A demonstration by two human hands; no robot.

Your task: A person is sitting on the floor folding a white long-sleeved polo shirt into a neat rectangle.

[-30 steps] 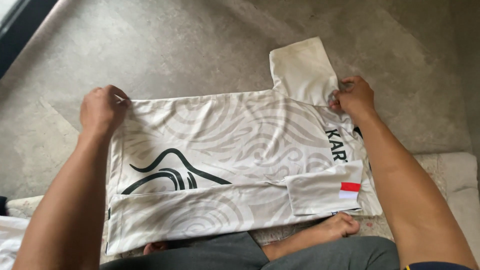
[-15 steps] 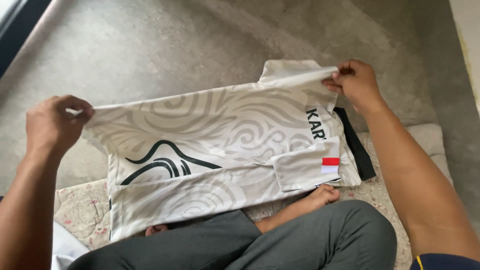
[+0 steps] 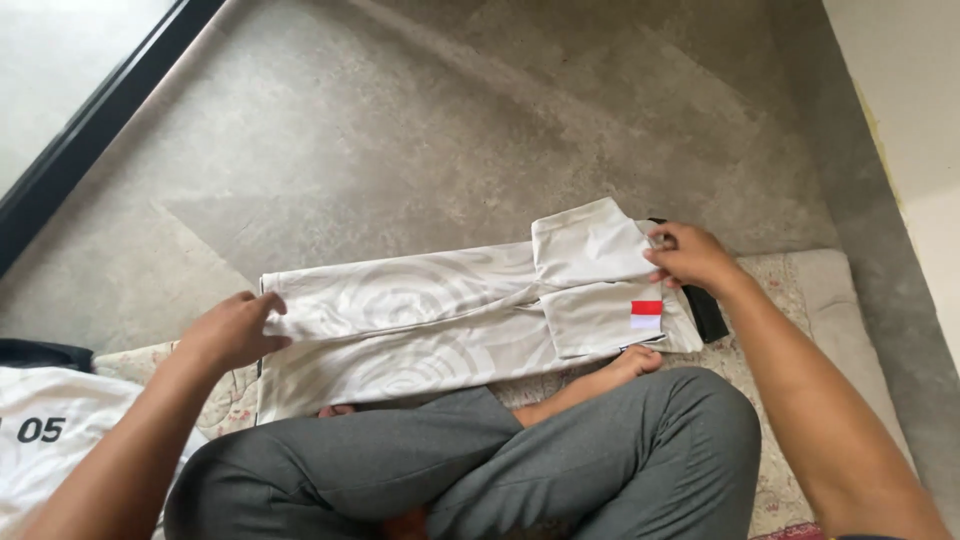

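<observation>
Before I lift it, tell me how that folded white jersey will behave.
The folded white jersey is probably floppy: it lies flat in thin creased layers and would sag between the left hand and right hand. It looks light and perhaps slippery, given its smooth sheen, so the tucked sleeves may slide open.

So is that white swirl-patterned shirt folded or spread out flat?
Folded: the white swirl-patterned shirt lies as a narrow strip, both sleeves turned in, the left hand and right hand on its ends.

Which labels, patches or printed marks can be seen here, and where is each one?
Flag patch: on the near sleeve of the folded white shirt, close to the right hand; small rectangle, red above white.
Printed digits: on the second white garment at lower left; black on white.
</observation>
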